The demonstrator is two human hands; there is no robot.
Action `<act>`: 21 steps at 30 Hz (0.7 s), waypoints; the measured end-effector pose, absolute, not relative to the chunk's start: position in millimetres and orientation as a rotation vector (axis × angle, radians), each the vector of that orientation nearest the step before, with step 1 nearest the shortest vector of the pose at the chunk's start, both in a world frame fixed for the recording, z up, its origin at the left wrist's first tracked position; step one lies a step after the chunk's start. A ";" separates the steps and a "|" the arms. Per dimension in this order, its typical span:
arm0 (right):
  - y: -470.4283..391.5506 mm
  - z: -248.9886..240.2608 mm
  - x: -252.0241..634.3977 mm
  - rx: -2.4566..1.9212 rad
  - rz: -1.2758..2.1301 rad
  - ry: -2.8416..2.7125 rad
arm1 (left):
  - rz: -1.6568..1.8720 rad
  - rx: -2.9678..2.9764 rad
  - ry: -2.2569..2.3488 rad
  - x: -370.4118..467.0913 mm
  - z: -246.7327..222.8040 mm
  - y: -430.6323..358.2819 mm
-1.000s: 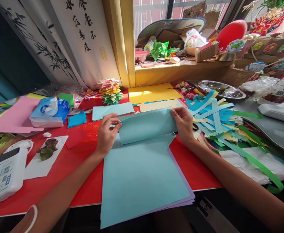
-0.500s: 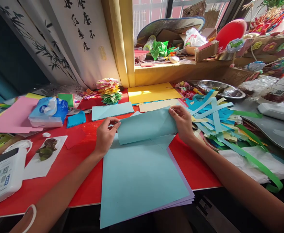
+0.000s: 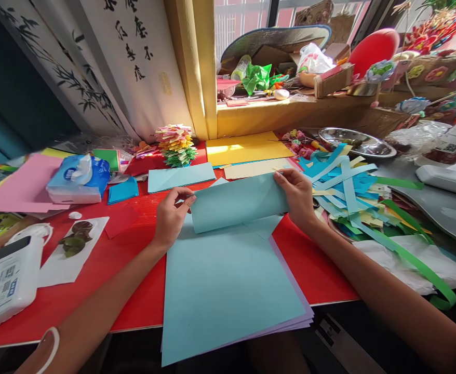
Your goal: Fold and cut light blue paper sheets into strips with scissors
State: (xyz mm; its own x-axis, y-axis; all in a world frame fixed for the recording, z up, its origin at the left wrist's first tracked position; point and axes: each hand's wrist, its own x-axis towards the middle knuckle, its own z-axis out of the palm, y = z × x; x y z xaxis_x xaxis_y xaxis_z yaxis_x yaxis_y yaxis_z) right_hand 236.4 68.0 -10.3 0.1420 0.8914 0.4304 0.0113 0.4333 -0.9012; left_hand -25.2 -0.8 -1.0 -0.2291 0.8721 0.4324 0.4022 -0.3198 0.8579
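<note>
A light blue paper strip (image 3: 239, 203) is held up by its two ends, tilted a little, its right end higher. My left hand (image 3: 171, 218) pinches the upper left corner between thumb and fingers. At the opposite end, my right hand (image 3: 296, 200) grips the upper right corner the same way. Beneath the strip lies a large light blue sheet (image 3: 231, 291) on top of several purple sheets (image 3: 290, 324), overhanging the table's near edge. Behind the strip rest a stack of light blue paper pieces (image 3: 181, 177) and a cream paper piece (image 3: 255, 168).
The red table (image 3: 134, 291) carries a tissue pack (image 3: 79, 179), blue paper squares (image 3: 122, 190) and a white device (image 3: 8, 285) on the left. A folded-paper ornament (image 3: 176, 145) stands at the back. Cut paper strips (image 3: 345, 187) and a metal bowl (image 3: 356, 143) lie on the right.
The view has shifted very slightly, and the strip and both hands sit a touch further right in it. Both hands keep their hold on the strip.
</note>
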 end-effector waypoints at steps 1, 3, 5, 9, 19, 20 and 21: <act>67.7 -10.1 236.3 -0.921 0.790 -1.270 | 1.569 1.628 1.501 -25.1 -1.2 -0.8; 67.0 -9.5 236.0 -0.916 0.788 -1.275 | 1.571 1.629 1.479 -25.1 -1.6 -0.6; 65.8 -8.3 236.0 -0.922 0.786 -1.292 | 1.578 1.624 1.473 -25.1 -2.3 0.0; 64.5 -6.2 236.9 -0.946 0.780 -1.306 | 1.596 1.612 1.486 -24.8 -3.7 1.1; 67.1 -6.8 238.3 -0.996 1.253 -1.229 | 1.640 1.610 1.491 -27.5 -3.5 2.0; 66.6 -7.0 238.0 -1.008 1.257 -1.231 | 1.641 1.612 1.491 -27.7 -3.4 2.1; 65.9 -7.2 237.8 -1.017 1.240 -1.237 | 1.641 1.616 1.491 -27.8 -3.5 2.0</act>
